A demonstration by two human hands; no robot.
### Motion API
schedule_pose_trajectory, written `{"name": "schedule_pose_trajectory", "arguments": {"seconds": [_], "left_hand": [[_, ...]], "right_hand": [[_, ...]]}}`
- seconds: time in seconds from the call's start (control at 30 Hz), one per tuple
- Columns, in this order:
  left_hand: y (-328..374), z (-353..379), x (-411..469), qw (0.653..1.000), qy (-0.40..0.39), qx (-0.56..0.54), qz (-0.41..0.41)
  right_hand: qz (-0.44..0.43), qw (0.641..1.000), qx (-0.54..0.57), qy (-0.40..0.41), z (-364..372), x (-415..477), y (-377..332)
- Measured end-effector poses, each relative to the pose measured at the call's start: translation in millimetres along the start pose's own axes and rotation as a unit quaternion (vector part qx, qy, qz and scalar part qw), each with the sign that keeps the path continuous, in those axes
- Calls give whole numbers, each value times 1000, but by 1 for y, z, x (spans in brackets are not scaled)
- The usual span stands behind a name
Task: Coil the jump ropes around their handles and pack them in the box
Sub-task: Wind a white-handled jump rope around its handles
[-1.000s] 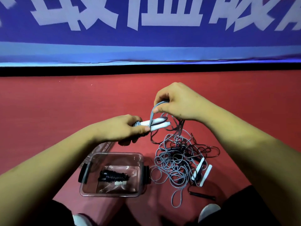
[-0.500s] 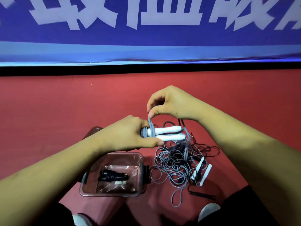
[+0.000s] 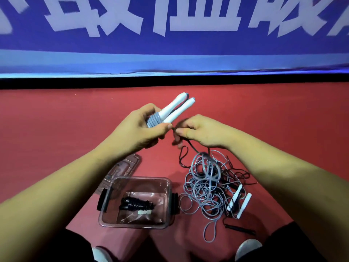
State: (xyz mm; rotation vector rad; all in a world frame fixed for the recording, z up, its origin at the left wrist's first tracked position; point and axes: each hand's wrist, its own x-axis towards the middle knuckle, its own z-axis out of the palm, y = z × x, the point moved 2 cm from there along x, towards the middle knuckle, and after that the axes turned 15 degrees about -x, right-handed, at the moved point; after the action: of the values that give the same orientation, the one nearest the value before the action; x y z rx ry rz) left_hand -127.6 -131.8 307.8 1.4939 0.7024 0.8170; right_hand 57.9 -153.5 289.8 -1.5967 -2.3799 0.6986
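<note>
My left hand grips two white jump-rope handles held side by side, their tips pointing up and to the right. Several turns of grey rope are wound round their lower ends. My right hand pinches the rope just right of the handles; the strand there is blurred. From it the rope runs down into a tangled pile of grey and black ropes on the red floor. A clear plastic box below my left arm holds a coiled black rope.
Two more white handles lie at the pile's right edge and a black handle in front of it. The box lid lies behind the box. A blue banner rises behind the red floor. My shoes show at the bottom edge.
My left hand has raised the handles and tilted them from level to pointing up and right. My right hand came down from above them to beside them, and more rope is wound on.
</note>
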Motion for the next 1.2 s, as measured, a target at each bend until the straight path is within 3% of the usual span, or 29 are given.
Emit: {"name": "schedule_pose_trajectory", "arguments": {"seconds": [0.1,0.13,0.17,0.23,0.3,0.53,0.67,0.77,0.9,1.13,1.2], "left_hand": [[1,-15,8,999,39,31,18],[1,-19,10,998,43,48,24],[0,-22,11,996,45,71,29],[-5,-29,14,990,58,126,27],[-10,-38,17,973,94,211,17],[-25,-34,22,885,94,456,13],[-34,-11,17,873,-55,483,-46],[-36,9,10,859,-154,483,-76],[-32,18,5,881,-155,436,-96],[-29,25,-3,889,-223,394,-65],[-27,24,-4,909,-223,344,-74]], "right_hand": [[45,984,172,7,-1,1,-6],[57,982,179,22,-1,2,-10],[64,987,139,42,-1,5,-14],[54,995,-53,69,0,6,-21],[56,974,-210,67,1,-1,-26],[34,933,-344,96,-8,-16,-54],[40,903,-404,139,-18,-15,-50],[48,904,-391,168,-22,-12,-39],[50,937,-306,159,-21,-9,-20],[71,986,-124,83,-24,-1,5],[72,994,-58,58,-19,0,12]]}}
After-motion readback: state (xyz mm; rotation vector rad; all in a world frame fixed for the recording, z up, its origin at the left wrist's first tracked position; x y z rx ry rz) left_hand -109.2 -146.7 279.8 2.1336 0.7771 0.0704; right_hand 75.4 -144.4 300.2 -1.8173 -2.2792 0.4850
